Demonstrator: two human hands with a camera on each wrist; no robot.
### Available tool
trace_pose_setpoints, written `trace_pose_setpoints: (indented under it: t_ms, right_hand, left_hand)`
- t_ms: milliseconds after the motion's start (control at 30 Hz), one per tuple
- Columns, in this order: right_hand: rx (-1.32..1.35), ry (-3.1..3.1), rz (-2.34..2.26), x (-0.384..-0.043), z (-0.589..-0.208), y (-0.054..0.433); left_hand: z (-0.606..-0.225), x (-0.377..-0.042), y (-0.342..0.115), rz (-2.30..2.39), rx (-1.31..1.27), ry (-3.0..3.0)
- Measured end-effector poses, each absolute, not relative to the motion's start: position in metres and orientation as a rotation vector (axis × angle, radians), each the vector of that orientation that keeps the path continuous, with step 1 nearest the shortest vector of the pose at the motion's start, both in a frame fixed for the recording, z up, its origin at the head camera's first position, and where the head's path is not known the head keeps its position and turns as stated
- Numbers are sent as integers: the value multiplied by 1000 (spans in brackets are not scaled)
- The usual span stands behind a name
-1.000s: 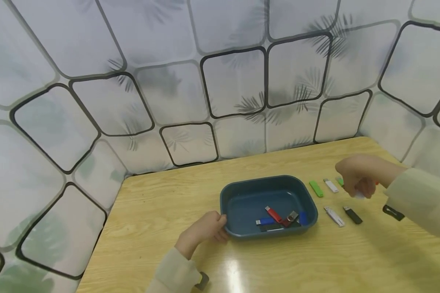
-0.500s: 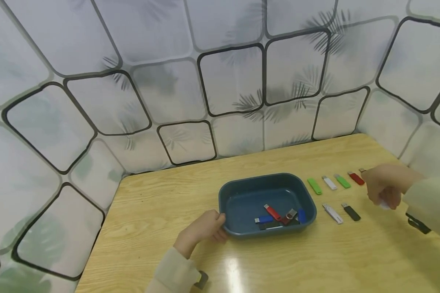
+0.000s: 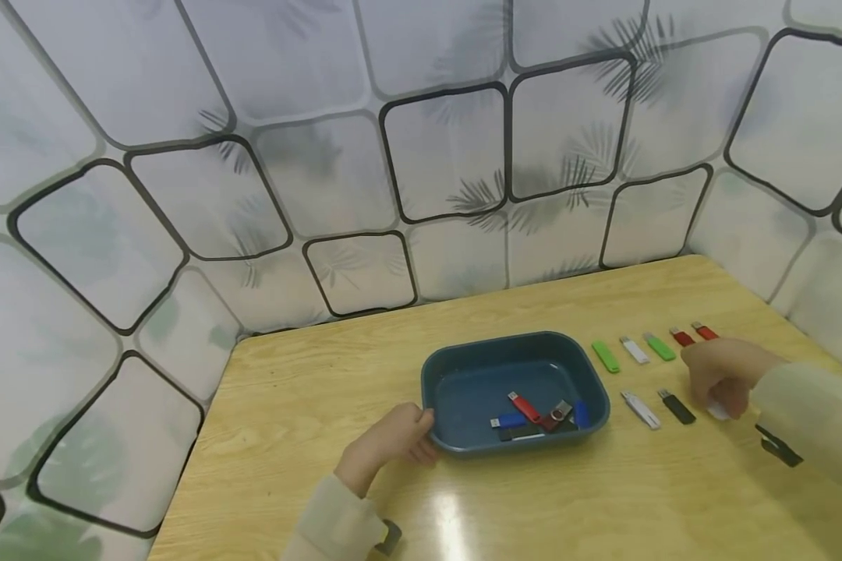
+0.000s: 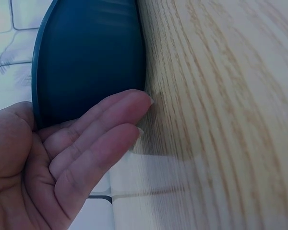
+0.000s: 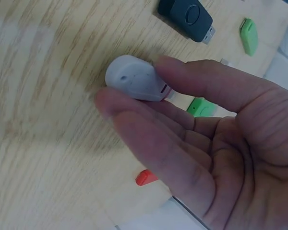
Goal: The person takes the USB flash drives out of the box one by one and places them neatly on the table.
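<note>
My left hand (image 3: 396, 436) holds the near left corner of a dark blue plastic tray (image 3: 473, 386). Its thumb is at the rim and its fingers lie along the outer wall, as the left wrist view shows. Over the right of the table, my right hand (image 3: 724, 370) pinches a white USB stick (image 5: 132, 79) between thumb and fingers, close above the wood. To its left lie a black USB stick (image 3: 677, 406) and another white one (image 3: 641, 410). Just behind the hand are a dark red stick (image 3: 682, 337) and a red stick (image 3: 705, 330).
Farther back in the same row lie two green sticks, one near the tray (image 3: 606, 356), and a white stick (image 3: 635, 349). Inside the tray, several sticks cluster at the near right, including a red one (image 3: 524, 407) and a blue one (image 3: 509, 421). Patterned cloth walls (image 3: 456, 257) border the table.
My right hand has carried the white USB stick rightward and nearer to me, away from the green sticks, then slightly back left. The left hand stays at the tray corner.
</note>
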State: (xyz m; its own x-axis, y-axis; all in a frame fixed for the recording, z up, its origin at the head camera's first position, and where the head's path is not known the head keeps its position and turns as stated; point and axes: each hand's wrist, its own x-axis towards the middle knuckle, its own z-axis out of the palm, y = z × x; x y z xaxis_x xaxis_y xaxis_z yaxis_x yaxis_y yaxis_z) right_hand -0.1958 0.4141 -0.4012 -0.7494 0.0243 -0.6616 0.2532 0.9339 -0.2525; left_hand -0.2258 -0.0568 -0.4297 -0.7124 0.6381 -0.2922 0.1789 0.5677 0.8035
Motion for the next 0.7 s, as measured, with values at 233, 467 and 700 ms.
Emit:
trace_pose_setpoints:
  t_ms: [233,467,700]
  right_hand:
    - [229,2409,-430,-197,-408,417]
    - [213,2413,-397,-201,-409,415]
    - [213,2413,-429,-200,-408,414]
  left_hand:
    - [-430,-224,-55,1060,653,2221]
    - [-429,-224,-56,1062,659,2222]
    - [-429,-223,-56,1074,661,2215]
